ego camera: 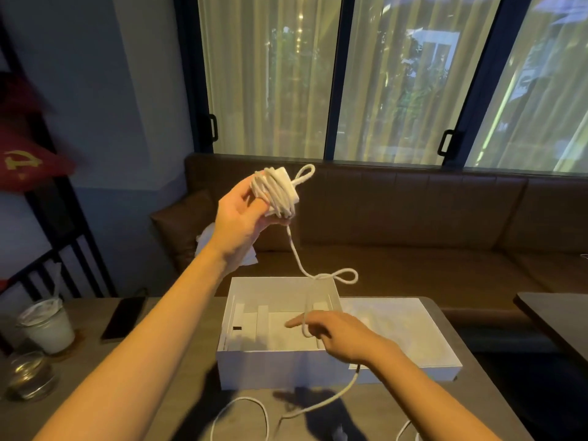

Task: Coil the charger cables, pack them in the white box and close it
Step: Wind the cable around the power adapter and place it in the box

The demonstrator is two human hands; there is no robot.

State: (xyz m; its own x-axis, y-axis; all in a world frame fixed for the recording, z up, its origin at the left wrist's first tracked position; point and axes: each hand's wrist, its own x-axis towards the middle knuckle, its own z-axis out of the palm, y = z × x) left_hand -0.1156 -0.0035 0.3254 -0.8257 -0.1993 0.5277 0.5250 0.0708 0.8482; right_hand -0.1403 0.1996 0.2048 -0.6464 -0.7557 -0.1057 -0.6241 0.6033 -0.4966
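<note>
My left hand (243,214) is raised above the table and grips a white charger block (277,191) with white cable wound around it. A small loop sticks out of its top. The loose cable (321,276) hangs down from the block, makes a loop over the far edge of the white box (264,367), and runs into my right hand (345,337). My right hand hovers over the open box and pinches that cable. More white cable (251,405) trails from it onto the table in front of the box. The box lid (426,351) lies flat to the box's right.
A black phone (124,316) lies on the table left of the box. An iced drink cup (47,326) and a metal tin (28,377) stand at the far left. A brown sofa (413,218) runs behind the table, below the windows.
</note>
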